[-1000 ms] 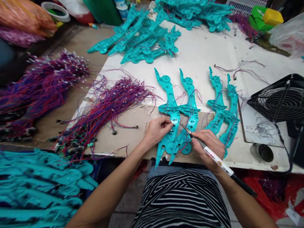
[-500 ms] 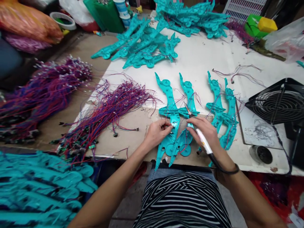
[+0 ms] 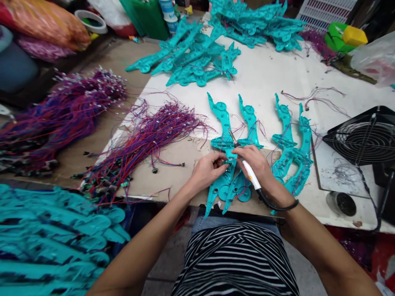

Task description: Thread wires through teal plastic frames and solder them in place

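Observation:
Several teal plastic shells lie side by side near the table's front edge. My left hand (image 3: 207,169) pinches something small, likely wire, against the leftmost teal shell (image 3: 222,135). My right hand (image 3: 254,163) is closed round a white soldering iron (image 3: 250,174), whose metal tip points up and left over that same shell. Its black cord loops round my right wrist. A second teal shell (image 3: 250,123) lies just right of my hands, and two more shells (image 3: 293,139) lie further right.
A bundle of red and purple wires (image 3: 148,135) lies left of my hands, a bigger bundle (image 3: 61,111) further left. Teal shells are heaped at the back (image 3: 194,57) and at lower left (image 3: 52,238). A black fan (image 3: 364,139) stands at the right.
My right hand swung the soldering iron from pointing down-right across the second shell to tip-up over the leftmost shell, and moved close to my left hand. The left hand stayed put.

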Action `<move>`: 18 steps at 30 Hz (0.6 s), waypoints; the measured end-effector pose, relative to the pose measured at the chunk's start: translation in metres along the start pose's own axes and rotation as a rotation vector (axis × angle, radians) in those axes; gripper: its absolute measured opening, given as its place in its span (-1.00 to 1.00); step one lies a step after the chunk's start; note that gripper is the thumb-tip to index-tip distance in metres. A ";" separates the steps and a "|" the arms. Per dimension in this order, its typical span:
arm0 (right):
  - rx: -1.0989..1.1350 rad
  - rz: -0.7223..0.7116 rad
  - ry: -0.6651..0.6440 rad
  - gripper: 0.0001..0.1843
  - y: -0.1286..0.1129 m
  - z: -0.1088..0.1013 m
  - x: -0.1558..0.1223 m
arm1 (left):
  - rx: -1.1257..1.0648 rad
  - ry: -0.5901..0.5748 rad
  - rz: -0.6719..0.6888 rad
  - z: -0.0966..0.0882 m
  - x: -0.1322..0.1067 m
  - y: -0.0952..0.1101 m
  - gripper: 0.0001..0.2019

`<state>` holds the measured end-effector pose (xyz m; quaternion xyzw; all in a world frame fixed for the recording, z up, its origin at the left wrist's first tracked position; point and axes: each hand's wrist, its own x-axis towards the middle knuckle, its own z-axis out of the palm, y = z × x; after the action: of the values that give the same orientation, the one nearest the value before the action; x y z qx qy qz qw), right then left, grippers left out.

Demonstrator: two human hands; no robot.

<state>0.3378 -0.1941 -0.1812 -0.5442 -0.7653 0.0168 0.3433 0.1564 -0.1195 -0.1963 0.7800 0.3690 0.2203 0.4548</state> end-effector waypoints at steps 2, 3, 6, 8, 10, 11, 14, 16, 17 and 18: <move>0.027 -0.019 0.006 -0.68 -0.006 -0.004 -0.002 | 0.153 0.121 0.097 -0.007 -0.009 0.007 -0.65; 0.042 -0.027 0.009 -0.68 -0.010 -0.006 -0.003 | 0.255 0.213 0.137 -0.011 -0.015 0.013 -0.62; 0.081 -0.033 0.021 -0.66 -0.021 -0.007 -0.006 | 0.473 0.372 0.214 -0.016 -0.029 0.029 -0.71; 0.091 -0.032 0.023 -0.66 -0.028 -0.005 -0.007 | 0.457 0.304 0.252 -0.013 -0.034 0.036 -0.82; 0.094 -0.028 0.029 -0.66 -0.033 -0.002 -0.007 | 0.343 0.198 0.237 -0.008 -0.035 0.035 -0.87; 0.099 -0.026 0.034 -0.66 -0.035 -0.002 -0.007 | 0.263 0.161 0.208 -0.006 -0.034 0.033 -0.87; 0.116 -0.001 0.072 -0.70 -0.039 -0.005 -0.007 | 0.032 0.110 0.101 0.000 -0.034 0.023 -0.85; 0.113 0.039 0.097 -0.72 -0.042 -0.013 -0.010 | -0.034 0.131 0.042 0.003 -0.036 0.017 -0.85; 0.110 0.070 0.110 -0.70 -0.044 -0.017 -0.012 | -0.037 0.156 0.018 0.004 -0.037 0.014 -0.85; 0.112 0.102 0.121 -0.67 -0.047 -0.023 -0.016 | -0.031 0.184 0.000 0.005 -0.038 0.012 -0.85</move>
<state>0.3145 -0.2348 -0.1536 -0.5626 -0.7121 0.0442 0.4176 0.1408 -0.1555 -0.1883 0.7493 0.4058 0.2968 0.4309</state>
